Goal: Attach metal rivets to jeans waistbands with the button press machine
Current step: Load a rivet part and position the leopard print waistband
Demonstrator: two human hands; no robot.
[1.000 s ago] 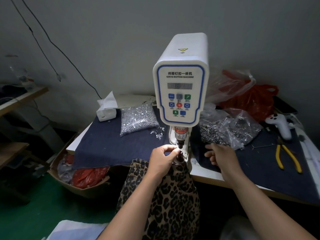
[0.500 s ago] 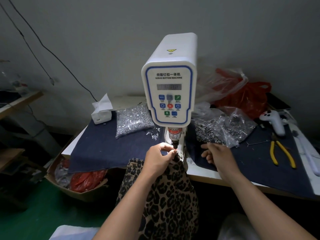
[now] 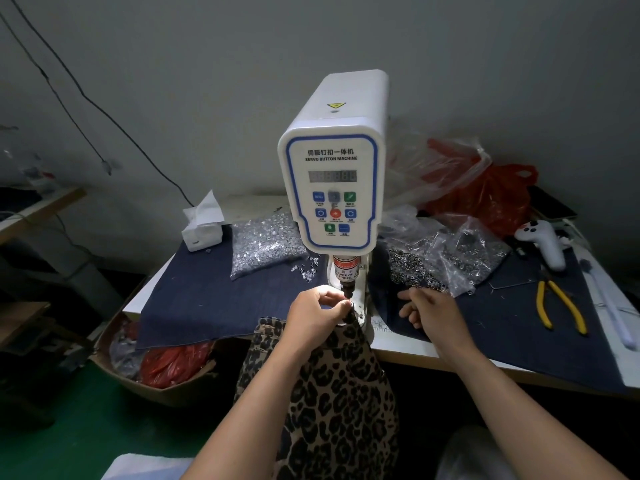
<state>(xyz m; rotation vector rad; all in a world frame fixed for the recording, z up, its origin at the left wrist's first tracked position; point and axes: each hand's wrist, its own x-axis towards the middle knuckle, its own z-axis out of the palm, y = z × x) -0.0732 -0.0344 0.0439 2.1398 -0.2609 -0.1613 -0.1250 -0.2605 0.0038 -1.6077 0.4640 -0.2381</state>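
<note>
Left hand [image 3: 317, 315] grip: fingers curled, thumb and forefinger pinched on the top edge of the leopard-print jeans [image 3: 332, 403] right under the punch [image 3: 347, 289] of the servo button machine [image 3: 332, 181]. Right hand [image 3: 427, 311] grip: fingers loosely curled, fingertips down on the denim cloth [image 3: 512, 337] at the edge of the bag of dark rivets [image 3: 446, 261]; whether it holds a rivet cannot be told.

Jeans hang from the die down off the front edge of the counter [image 3: 398, 348], long axis running toward the camera; the waistband end points up at the punch. Machine faces the camera, upright.

Bag of silver rivets [image 3: 265, 242] lies left of the machine, a few loose ones beside it. Yellow-handled pliers [image 3: 557, 306] lie well right of the right hand.

Hidden: lower die and the contact point, covered by the left fingers. Display digits unreadable.
</note>
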